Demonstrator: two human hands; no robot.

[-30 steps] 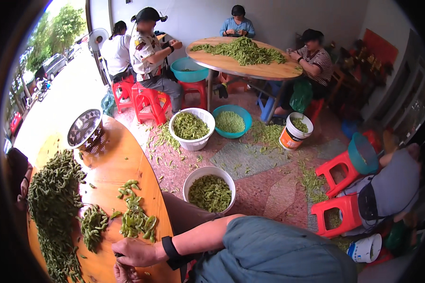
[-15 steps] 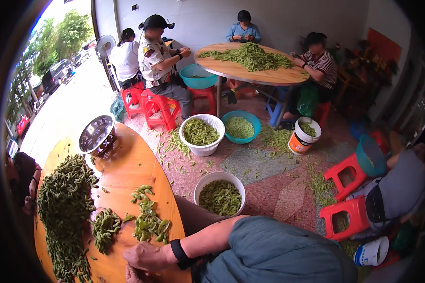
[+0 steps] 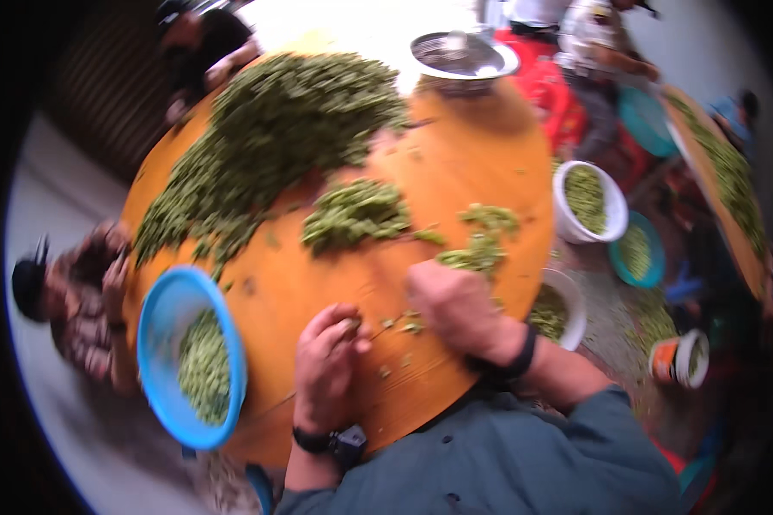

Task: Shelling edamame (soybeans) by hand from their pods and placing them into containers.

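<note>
Over the near part of the round wooden table point(image 3: 283, 343), my left hand point(image 3: 328, 360) has its thumb and fingers pinched together at a small, dark-green piece, too blurred to name. My right hand point(image 3: 455, 311) is curled closed beside the loose flattened green pods point(image 3: 481, 240); whatever its fingers hold is hidden. A small heap of green soybean pods point(image 3: 356, 215) lies just beyond both hands. Farther off spreads a big pile of pods point(image 3: 292, 120). At my left, a blue basin point(image 3: 149, 360) contains pale green shelled beans point(image 3: 204, 369). Green bits are scattered between my hands.
A metal colander point(image 3: 468, 83) stands at the table's far edge. White tubs of pods point(image 3: 614, 219) and a teal basin point(image 3: 654, 273) rest on the floor at right. One person point(image 3: 86, 318) sits at left, another point(image 3: 210, 51) at far left. More people sit by a second table point(image 3: 696, 146).
My view has swung left, bringing the blue basin, the people on that side and my whole left hand into sight. The second table has shifted to the right edge.
</note>
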